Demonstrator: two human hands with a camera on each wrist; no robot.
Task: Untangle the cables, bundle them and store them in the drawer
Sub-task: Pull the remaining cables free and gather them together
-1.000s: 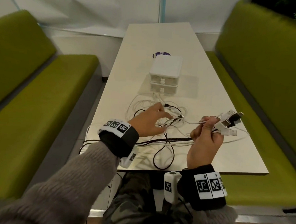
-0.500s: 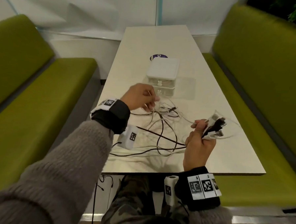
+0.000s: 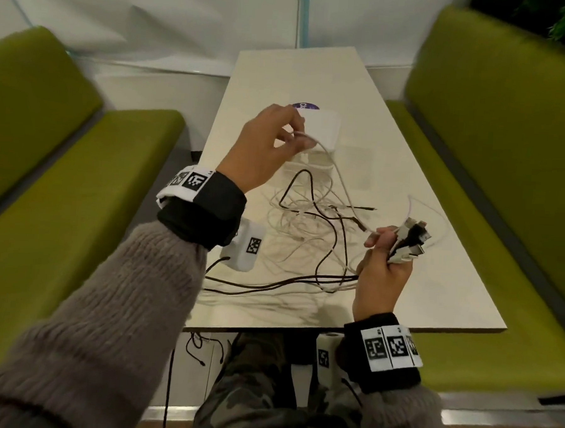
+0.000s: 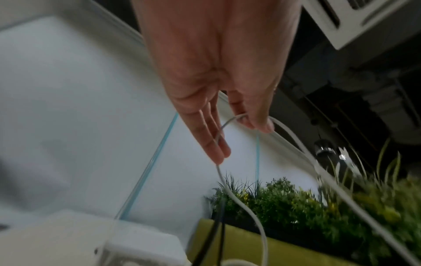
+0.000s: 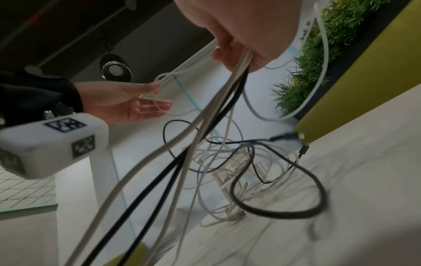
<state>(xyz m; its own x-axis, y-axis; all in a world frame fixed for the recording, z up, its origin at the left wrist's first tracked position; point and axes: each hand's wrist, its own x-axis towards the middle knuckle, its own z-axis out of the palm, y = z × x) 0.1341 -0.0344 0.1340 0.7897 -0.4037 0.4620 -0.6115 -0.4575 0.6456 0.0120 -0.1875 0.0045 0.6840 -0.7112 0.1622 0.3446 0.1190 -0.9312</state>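
Note:
A tangle of white and black cables point(image 3: 307, 215) lies on the pale table point(image 3: 417, 302), also seen in the right wrist view point(image 5: 250, 180). My left hand point(image 3: 298, 136) is raised above it and pinches one white cable point(image 3: 338, 177) between thumb and fingers; this cable point(image 4: 241, 203) loops over the fingertips point(image 4: 218, 153) and hangs down. My right hand point(image 3: 384, 248) grips a bunch of white and black plug ends point(image 3: 411, 237), with their cords point(image 5: 205, 135) trailing from the fist point(image 5: 237, 59). A small white drawer box point(image 3: 324, 131) stands behind the left hand, partly hidden.
Green benches flank the table on the left point(image 3: 79, 187) and right point(image 3: 508, 127). A purple round sticker point(image 3: 305, 106) lies beyond the box. Some cable ends point(image 3: 202, 347) dangle over the table's near edge. Green plants point(image 4: 296, 207) stand behind the right bench.
My left hand has risen from the tangle and moved away from me, drawing a white cable up with it. The right hand kept its grip on the plugs, nearly in place.

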